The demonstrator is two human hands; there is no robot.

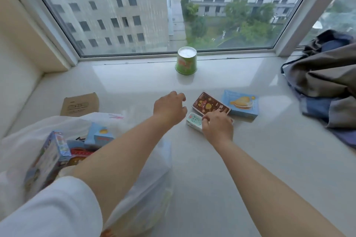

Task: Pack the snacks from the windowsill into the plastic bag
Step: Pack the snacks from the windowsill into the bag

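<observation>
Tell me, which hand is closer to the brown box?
The right hand. It rests on the white box just in front of the brown box; the left hand hovers off to its left.

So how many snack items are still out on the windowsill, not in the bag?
4: green cup by the window, brown box, blue box right of it, white pack under the right hand. Others may be hidden.

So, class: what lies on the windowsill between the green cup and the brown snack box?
Nothing: the head view shows bare sill between the green cup and brown snack box.
</observation>
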